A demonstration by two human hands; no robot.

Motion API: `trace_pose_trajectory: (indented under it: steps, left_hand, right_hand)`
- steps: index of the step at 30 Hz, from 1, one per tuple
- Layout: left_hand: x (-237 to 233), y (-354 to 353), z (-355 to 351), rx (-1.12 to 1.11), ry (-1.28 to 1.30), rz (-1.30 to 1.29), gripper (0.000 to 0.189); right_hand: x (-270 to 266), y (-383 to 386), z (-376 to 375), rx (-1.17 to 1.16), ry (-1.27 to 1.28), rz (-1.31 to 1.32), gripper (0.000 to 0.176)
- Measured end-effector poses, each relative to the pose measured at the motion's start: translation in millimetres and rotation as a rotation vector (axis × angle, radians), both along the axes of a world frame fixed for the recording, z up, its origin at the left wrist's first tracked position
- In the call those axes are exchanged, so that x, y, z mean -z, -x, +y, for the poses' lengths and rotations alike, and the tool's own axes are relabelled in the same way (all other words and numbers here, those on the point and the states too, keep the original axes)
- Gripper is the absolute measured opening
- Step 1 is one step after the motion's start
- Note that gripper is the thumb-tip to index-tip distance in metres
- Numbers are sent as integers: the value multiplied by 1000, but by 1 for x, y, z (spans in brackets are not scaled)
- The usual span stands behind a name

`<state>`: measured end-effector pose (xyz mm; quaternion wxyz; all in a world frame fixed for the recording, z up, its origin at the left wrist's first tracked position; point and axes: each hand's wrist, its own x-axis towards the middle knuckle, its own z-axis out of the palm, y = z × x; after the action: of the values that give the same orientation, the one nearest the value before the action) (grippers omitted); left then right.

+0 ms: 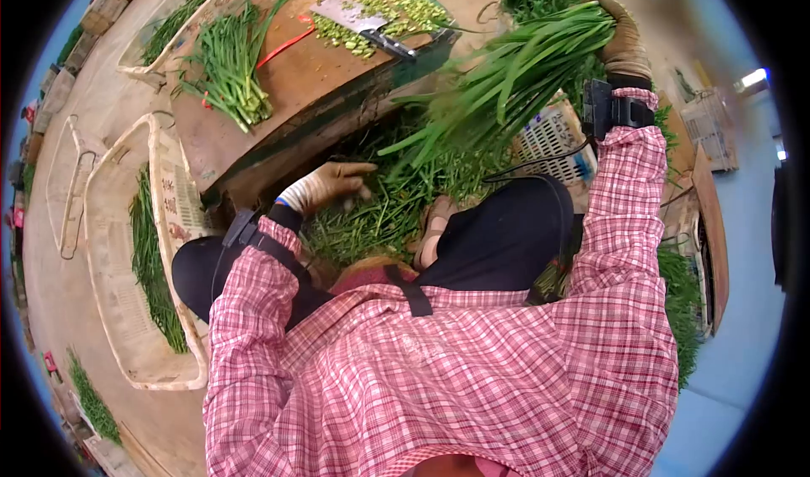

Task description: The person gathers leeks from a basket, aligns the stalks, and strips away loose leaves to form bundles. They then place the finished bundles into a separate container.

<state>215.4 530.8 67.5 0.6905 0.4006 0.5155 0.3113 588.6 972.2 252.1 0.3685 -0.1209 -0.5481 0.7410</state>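
Beside the wooden board (pixel 295 80), right hand (pixel 626 42) grips long flat leaves (pixel 515 72) — left hand (pixel 325 186) splayed over loose stalks (pixel 380 215)

the person wears a pink-and-white checked shirt (pixel 439 376), dark trousers (pixel 506 232) and worn tan gloves on the left hand (pixel 329 186) and right hand (pixel 624 42); black straps (pixel 601 110) with a small device circle both wrists.

Pale concrete floor (pixel 93 131) stretched left. Worn brown wooden bench (pixel 295 80) stood ahead. White plastic crates (pixel 110 308) lay on floor. Bright light (pixel 753 78) glared far right.
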Motion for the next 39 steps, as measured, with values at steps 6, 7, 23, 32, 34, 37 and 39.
trace_pose_trajectory:
  steps: [6, 7, 23, 32, 34, 37, 39]
  left_hand:
    - [-72, -43, 17, 143, -148, 270, 68]
    - [-96, -58, 20, 157, -223, 53, 74]
    - [-113, -148, 10, -230, -31, -1092, 40]
    - [-85, -96, 51, -604, -497, -587, 35]
    - [-85, -94, 45, -626, -494, -585, 35]
    - [-79, -87, 41, -628, -527, -512, 36]
    - [-81, -87, 38, -658, -533, -485, 35]
  right_hand:
    - [-54, -3, -68, 820, -1209, -523, 36]
    - [-81, 13, -126, 1143, -1599, -852, 38]
    - [37, 93, -377, -258, -2129, -168, 50]
    - [7, 79, -350, 267, -946, -603, 51]
    - [9, 89, -331, 352, -749, -542, 33]
    - [-1, 110, -317, 341, -590, -461, 25]
    - [-8, 120, -317, 357, -662, -573, 32]
